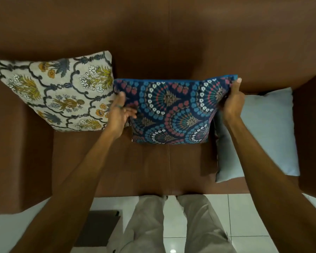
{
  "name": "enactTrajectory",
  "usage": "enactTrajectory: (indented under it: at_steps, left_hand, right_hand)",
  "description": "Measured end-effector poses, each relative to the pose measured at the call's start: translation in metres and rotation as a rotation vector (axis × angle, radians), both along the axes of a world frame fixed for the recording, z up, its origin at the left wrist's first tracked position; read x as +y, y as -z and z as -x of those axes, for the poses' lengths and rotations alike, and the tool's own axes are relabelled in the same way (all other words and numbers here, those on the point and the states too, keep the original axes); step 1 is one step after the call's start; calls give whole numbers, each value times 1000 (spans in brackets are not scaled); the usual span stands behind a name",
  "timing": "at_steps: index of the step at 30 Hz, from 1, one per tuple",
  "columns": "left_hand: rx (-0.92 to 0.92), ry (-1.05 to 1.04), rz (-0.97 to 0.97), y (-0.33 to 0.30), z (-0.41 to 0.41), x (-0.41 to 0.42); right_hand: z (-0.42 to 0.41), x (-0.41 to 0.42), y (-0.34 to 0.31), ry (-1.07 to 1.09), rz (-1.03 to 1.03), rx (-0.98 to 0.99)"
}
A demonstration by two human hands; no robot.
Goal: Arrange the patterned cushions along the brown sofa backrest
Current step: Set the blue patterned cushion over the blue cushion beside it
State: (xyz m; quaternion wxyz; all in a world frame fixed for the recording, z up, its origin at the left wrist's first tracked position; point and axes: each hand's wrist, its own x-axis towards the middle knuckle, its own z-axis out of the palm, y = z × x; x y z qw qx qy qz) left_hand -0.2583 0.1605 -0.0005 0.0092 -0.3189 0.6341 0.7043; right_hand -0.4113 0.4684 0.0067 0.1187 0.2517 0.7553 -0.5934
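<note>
Hands grip the blue patterned cushion (170,112) at the middle of the brown sofa (153,33), its top edge against the backrest. The left hand (119,114) pinches the cushion's left edge, its fingers blurred and partly tucked behind the fabric. The right hand (233,101) clamps the upper right corner, thumb tip showing on top, the other fingers hidden behind. A cream floral cushion (58,94) leans just left, touching the blue one, its left corner cut off by the frame. A plain pale-blue cushion (268,128) lies to the right, partly covered by the right forearm.
</note>
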Motion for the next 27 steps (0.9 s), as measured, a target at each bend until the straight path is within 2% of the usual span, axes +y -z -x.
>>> enactTrajectory:
  at_steps: [5, 7, 8, 10, 11, 13, 15, 17, 20, 23, 25, 27]
  left_hand:
    - [21, -84, 81, 26, 54, -19]
    - [63, -175, 124, 26, 62, -17]
    - [85, -239, 208, 27, 61, -8]
    - [105, -346, 526, 27, 47, 24]
    - [132, -337, 687, 28, 39, 45]
    - [209, -140, 961, 36, 30, 83]
    - [182, 141, 1126, 49, 35, 103]
    - [109, 287, 1253, 61, 55, 98]
    - [38, 302, 1409, 65, 90, 76]
    - [-16, 173, 1415, 59, 93, 80]
    - [50, 75, 1357, 55, 78, 112]
    - [210, 142, 1292, 57, 55, 158]
  right_hand:
    - [37, -19, 10, 26, -143, 78]
    - [42, -24, 11, 37, -155, 185]
    - [38, -25, 11, 50, -189, 278]
    - [18, -27, 18, 74, -385, 529]
    - [5, -28, 24, -10, -497, 670]
    - [-22, -36, 43, -438, -716, 833]
    - [-31, -42, 61, -800, -911, 817]
    - [-13, -40, 71, -888, -997, 795]
    - [39, -34, 68, -774, -1019, 759]
    - [73, -20, 54, -641, -966, 702]
    - [76, 4, 50, -602, -911, 688]
    - [71, 47, 51, -588, -869, 665]
